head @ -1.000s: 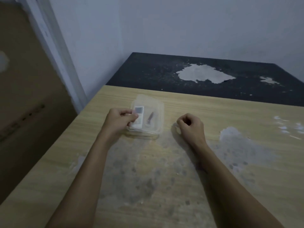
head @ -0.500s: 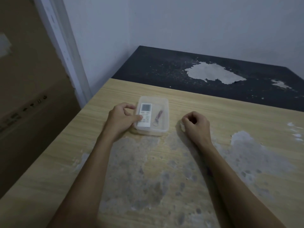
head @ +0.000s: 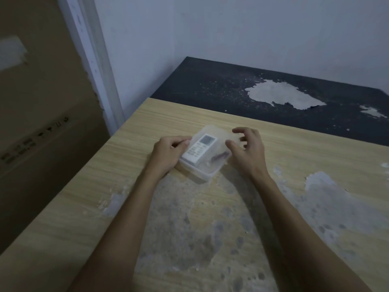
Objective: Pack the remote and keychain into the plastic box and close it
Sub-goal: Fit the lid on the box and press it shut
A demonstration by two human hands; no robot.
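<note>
Left grip (head: 168, 153) is curled against the box (head: 205, 157) at its left side, thumb and fingertips pressed to the wall near the remote (head: 199, 149). Right grip (head: 248, 149) is spread over the box's right side, fingers loosely bent; contact with the clear plastic cannot be told through the blur. Inside, the remote is laid face up, its long axis run diagonally, screen end pointed to the far right, button end to the near left. Beside it on the right, the keychain (head: 219, 158) is laid along the same diagonal. The box is set on the worktop (head: 147, 127), between both hands.
</note>
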